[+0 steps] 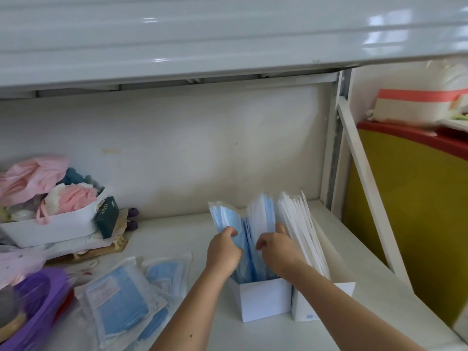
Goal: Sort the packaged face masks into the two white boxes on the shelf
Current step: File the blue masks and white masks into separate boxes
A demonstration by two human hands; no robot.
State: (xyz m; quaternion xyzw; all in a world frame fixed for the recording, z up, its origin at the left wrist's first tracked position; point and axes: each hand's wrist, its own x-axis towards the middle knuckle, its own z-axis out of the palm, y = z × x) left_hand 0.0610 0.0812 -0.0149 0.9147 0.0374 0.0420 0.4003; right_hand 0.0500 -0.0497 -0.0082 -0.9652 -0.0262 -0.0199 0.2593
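Note:
Two white boxes stand side by side on the shelf. The left box (263, 300) holds upright blue packaged masks (260, 214). The right box (301, 312) holds upright white packaged masks (296, 216). My left hand (224, 252) grips the left bunch of blue packs and my right hand (276, 245) grips the right bunch, so the stack is parted in the middle. A loose pile of blue packaged masks (121, 297) lies flat on the shelf to the left of the boxes.
A white basket (50, 226) with pink and white items sits at the left, a dark green carton (107, 216) leaning on it. A purple object (38, 302) lies at the front left. The shelf's metal upright (336, 148) stands right, with a yellow panel (417, 211) beyond it.

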